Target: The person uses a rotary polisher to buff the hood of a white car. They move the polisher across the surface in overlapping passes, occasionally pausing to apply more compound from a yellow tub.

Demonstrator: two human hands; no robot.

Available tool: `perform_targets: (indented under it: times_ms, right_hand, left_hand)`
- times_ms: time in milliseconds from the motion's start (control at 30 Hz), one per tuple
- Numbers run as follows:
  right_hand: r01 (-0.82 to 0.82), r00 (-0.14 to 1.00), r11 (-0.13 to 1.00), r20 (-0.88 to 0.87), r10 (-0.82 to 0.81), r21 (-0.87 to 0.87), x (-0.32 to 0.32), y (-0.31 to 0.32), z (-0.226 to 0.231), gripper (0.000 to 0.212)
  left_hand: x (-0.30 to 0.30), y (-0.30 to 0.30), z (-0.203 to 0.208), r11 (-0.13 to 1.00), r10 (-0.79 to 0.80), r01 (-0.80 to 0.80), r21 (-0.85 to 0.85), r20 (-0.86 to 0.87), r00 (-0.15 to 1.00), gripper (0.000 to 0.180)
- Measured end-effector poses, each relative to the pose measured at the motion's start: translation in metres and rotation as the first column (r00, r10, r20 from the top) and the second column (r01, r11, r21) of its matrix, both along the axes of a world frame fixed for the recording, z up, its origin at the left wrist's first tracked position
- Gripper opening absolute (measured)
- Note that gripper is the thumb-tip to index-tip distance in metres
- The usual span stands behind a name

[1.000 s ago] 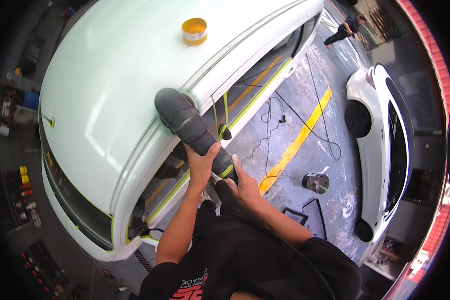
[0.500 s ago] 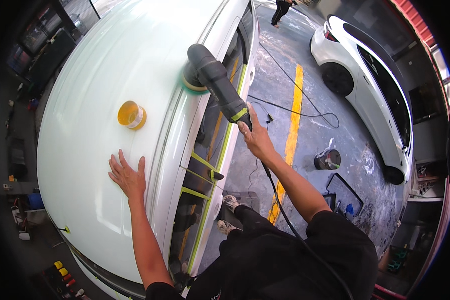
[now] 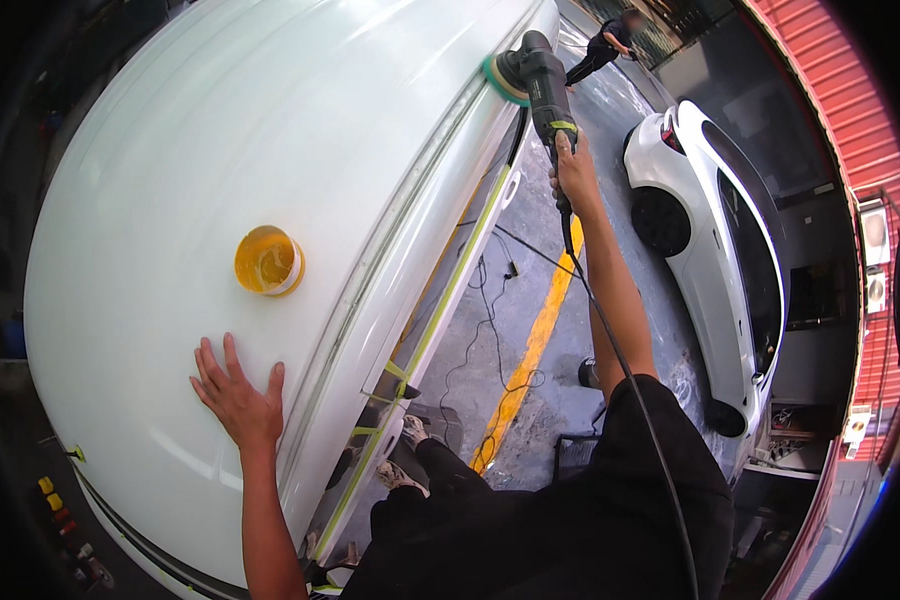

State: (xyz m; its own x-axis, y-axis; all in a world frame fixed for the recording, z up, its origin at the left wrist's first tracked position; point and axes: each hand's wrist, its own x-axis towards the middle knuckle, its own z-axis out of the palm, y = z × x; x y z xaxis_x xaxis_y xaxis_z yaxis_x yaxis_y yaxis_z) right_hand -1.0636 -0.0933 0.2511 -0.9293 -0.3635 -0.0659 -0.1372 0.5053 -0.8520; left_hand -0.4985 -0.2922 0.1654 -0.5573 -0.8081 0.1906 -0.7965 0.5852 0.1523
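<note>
Both hands are working apart from each other: the left hand (image 3: 240, 402), toward eight o'clock in the view, is lying palm down on the white roof (image 3: 170, 200) with its fingers spread wide and nothing in its hold, while the right hand (image 3: 575, 175), between one and two o'clock, is closing around the rear handle of a black polisher (image 3: 548, 95). That polisher is reaching up toward one o'clock, its teal-edged pad (image 3: 499, 84) appearing to be resting against the roof's edge. Its power cord (image 3: 622, 355) is running down past the right forearm toward five o'clock. Near the left hand, just past its fingertips at twelve o'clock from it, a yellow tub (image 3: 292, 272) is standing on the roof with some yellowish matter showing inside. Yellow-green tape (image 3: 486, 212) is lining the vehicle's side below the windows. Beyond, a yellow stripe (image 3: 535, 350) is crossing the grey floor (image 3: 570, 430) toward four o'clock, a white car (image 3: 705, 260) is standing at three o'clock, and another person (image 3: 602, 50) in dark clothes is standing far off toward one o'clock.
</note>
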Motion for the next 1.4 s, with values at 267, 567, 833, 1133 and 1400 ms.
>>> perform_targets:
  times_ms: [267, 567, 833, 1133, 1400]
  right_hand:
    - [0.019, 1.0, 0.995, -0.024, -0.017, 0.095, 0.033, 0.0, -0.013, 0.085]
    - [-0.083, 0.996, 0.996, -0.008, 0.083, 0.026, -0.016, -0.034, 0.014, 0.072]
    - [-0.262, 0.962, 0.928, -0.005, 0.273, 0.266, 0.118, -0.003, 0.027, 0.073]
    - [-0.338, 0.937, 0.913, -0.01, 0.349, 0.228, 0.163, 0.02, 0.009, 0.072]
    - [-0.323, 0.939, 0.922, -0.053, 0.341, 0.213, 0.163, 0.026, 0.006, 0.073]
  left_hand:
    - [0.002, -0.002, 0.006, 1.0, 0.008, -0.008, 0.024, -0.024, 1.0, 0.09]
    - [-0.003, -0.003, 0.002, 1.0, -0.015, 0.015, -0.009, -0.039, 0.999, 0.089]
    - [0.003, -0.001, 0.003, 1.0, 0.021, -0.02, 0.009, -0.038, 0.999, 0.087]
    - [0.006, 0.002, -0.003, 0.999, 0.038, -0.037, 0.023, -0.057, 0.998, 0.085]
    - [0.001, 0.001, -0.006, 0.997, 0.071, -0.068, 0.028, -0.108, 0.992, 0.091]
